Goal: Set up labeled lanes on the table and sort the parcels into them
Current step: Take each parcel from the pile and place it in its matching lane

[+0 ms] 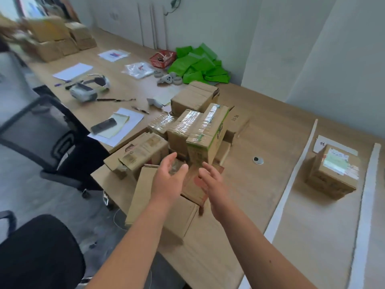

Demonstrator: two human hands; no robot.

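Nothing is gripped: the left hand and right hand are held open with relaxed fingers, palms turned toward each other, over the near side of the pile of parcels. Contact with the cardboard cannot be told. Both forearms are stretched forward. Right of the pile, bare table is left open up to a white strip. Beyond it, one parcel is set between that strip and a second strip, with a paper label behind it. Left of the pile, the table edge is met by an office chair.
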